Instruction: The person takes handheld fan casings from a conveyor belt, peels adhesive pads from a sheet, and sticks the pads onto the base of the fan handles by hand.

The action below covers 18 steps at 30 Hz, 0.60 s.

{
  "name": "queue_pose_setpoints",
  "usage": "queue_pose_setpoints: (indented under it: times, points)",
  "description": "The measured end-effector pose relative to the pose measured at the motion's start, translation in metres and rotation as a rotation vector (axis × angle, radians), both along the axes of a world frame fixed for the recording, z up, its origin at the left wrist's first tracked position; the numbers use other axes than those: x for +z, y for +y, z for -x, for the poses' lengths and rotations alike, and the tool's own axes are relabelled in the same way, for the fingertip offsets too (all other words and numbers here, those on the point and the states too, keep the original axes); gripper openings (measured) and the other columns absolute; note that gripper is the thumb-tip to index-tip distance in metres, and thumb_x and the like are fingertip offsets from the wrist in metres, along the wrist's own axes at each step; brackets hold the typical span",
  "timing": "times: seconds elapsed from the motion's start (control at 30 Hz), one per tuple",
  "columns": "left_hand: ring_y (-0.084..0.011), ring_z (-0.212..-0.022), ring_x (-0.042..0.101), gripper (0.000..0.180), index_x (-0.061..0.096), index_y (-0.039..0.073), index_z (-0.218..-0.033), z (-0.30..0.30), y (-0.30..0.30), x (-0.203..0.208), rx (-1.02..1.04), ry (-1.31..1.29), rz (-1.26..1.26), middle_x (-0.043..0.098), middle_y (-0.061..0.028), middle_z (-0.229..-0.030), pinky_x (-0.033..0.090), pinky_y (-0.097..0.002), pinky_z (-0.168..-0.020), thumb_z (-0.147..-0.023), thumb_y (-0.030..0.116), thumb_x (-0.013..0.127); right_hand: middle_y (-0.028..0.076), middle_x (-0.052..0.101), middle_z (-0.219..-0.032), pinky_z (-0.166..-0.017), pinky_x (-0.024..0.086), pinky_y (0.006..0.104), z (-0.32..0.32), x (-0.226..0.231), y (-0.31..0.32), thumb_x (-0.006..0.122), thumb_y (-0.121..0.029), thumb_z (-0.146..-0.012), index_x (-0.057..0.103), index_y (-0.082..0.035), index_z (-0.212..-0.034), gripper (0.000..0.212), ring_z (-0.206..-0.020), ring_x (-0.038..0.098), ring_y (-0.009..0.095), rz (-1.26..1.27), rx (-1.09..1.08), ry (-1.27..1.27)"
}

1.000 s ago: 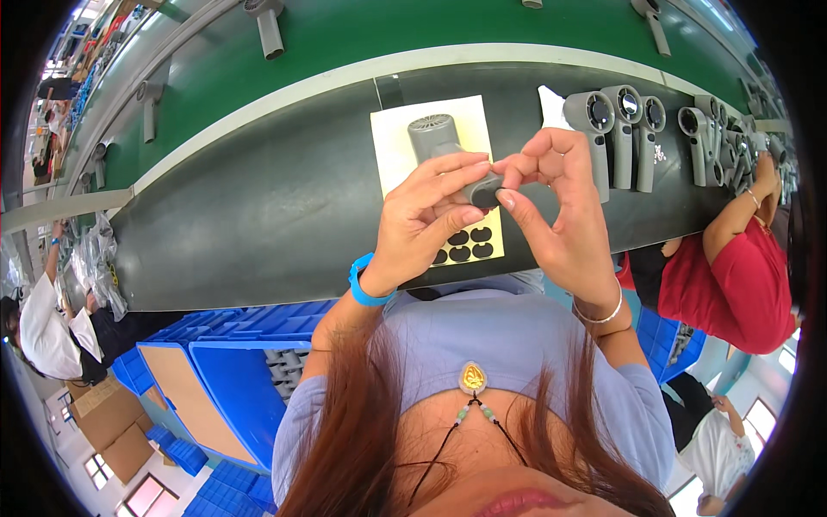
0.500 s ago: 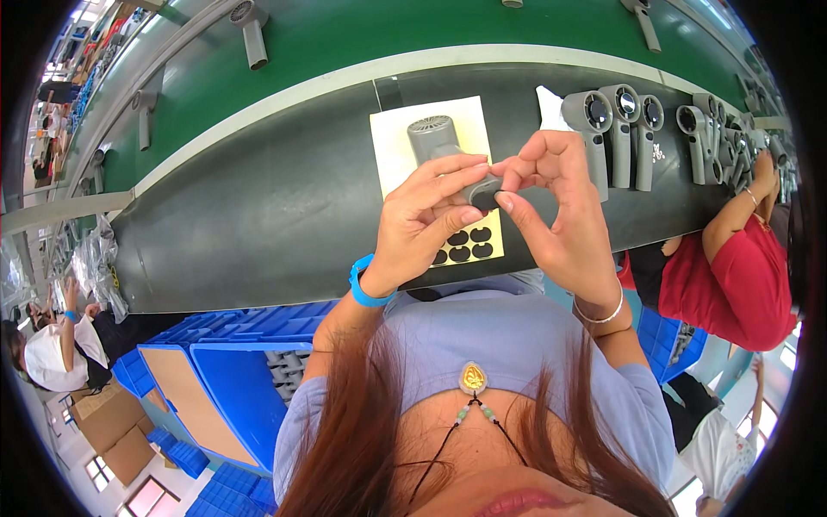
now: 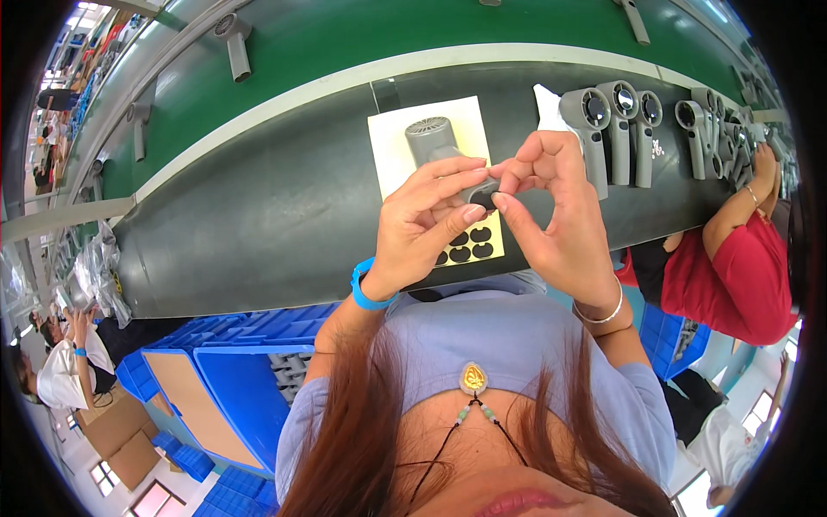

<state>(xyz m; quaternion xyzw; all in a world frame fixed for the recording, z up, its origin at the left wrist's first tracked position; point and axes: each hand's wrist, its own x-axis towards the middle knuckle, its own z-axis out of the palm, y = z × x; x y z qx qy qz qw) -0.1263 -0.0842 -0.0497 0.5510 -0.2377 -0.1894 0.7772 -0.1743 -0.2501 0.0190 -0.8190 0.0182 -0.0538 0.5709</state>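
A grey handheld fan (image 3: 432, 138) lies over a pale yellow sticker sheet (image 3: 389, 129), its handle end toward me. My left hand (image 3: 431, 211) is closed around the handle, thumb near its end. On that handle end sits a black oval sticker (image 3: 484, 200). My right hand (image 3: 551, 207) pinches at the sticker's right edge with thumb and forefinger; whether the fingertips grip the sticker or just press it is hard to see. Several black stickers (image 3: 459, 253) remain on the sheet's lower part, partly hidden by my left hand.
Grey fans (image 3: 594, 116) stand in a row to the right, beside a white piece of paper (image 3: 544, 108). Beyond the dark worktop (image 3: 250, 215), a green conveyor (image 3: 345, 39) carries more fans. A co-worker in a red sleeve (image 3: 732, 276) works at right. Blue crates (image 3: 224, 388) stand lower left.
Both hands keep nearly the same place; my right fingertips shift slightly at the black sticker. Fans on the green conveyor have moved a little to the left.
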Motion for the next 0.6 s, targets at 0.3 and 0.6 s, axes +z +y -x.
queue_pose_setpoints:
  times: [0.3, 0.6]
  points:
    - [-0.0168, -0.097, 0.063, 0.038, 0.059, -0.004, -0.122, -0.0031, -0.0018, -0.0044, -0.016, 0.049, 0.040, 0.050, -0.0160, -0.131, 0.057, -0.0311, -0.088, -0.084, -0.011, 0.063, 0.007, 0.057, -0.086, -0.083, 0.047, 0.0301, -0.0021, -0.0075, -0.0059, 0.059, 0.009, -0.083, 0.037, -0.005, -0.112, 0.038, -0.098, 0.062, 0.019, -0.200, -0.007, 0.025]
    - [-0.0121, -0.086, 0.062, 0.042, 0.059, -0.004, -0.124, -0.0039, 0.0005, -0.0061, -0.035, 0.044, 0.044, 0.049, -0.0157, -0.133, 0.056, -0.0245, -0.078, -0.083, -0.011, 0.065, 0.007, 0.057, -0.085, -0.082, 0.046, 0.0299, -0.0014, -0.0069, -0.0089, 0.059, 0.008, -0.083, 0.037, -0.005, -0.111, 0.038, -0.097, 0.062, 0.019, -0.126, 0.027, 0.019]
